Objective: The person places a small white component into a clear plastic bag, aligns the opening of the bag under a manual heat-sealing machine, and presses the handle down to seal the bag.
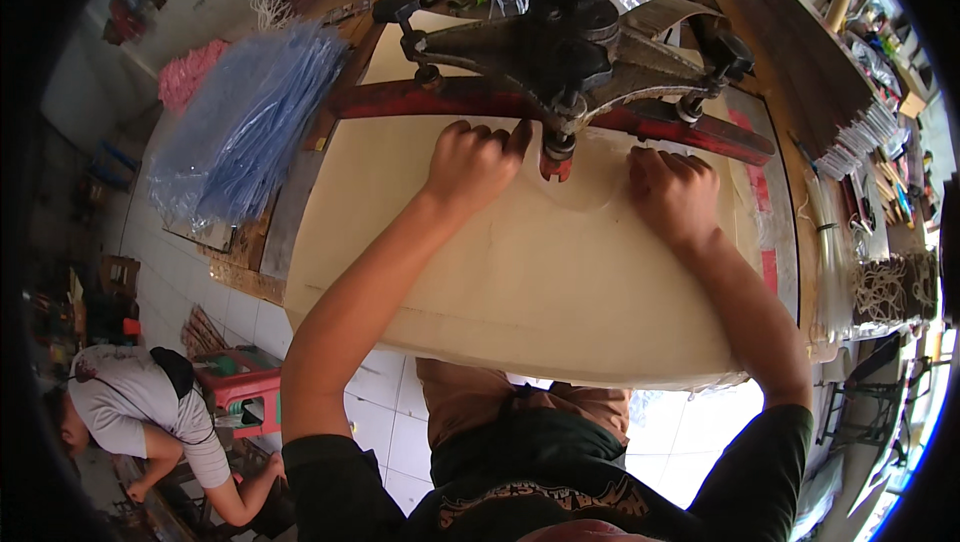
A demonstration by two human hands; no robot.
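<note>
My left hand [478, 160] is closed, its knuckles up, at the far part of a broad cream-coloured board [500, 272]. To its right my right hand [676, 192] is closed too, fingers curled under. Between them lies a clear, rounded piece of plastic film [590, 187], faint against the board. Whether my fingers pinch its edges is hidden. Just beyond both hands a long red metal bar [440, 97] crosses the board, hung from a dark cast-metal press head [575, 52]. A short red prong [556, 168] juts from the bar between my hands.
A stack of clear bluish plastic bags [250, 122] lies at the left, with a pink bundle [192, 76] behind. Long dark strips [815, 72] and white cords [885, 292] are at the right. A co-worker [150, 402] bends near a red stool [240, 377] at lower left.
</note>
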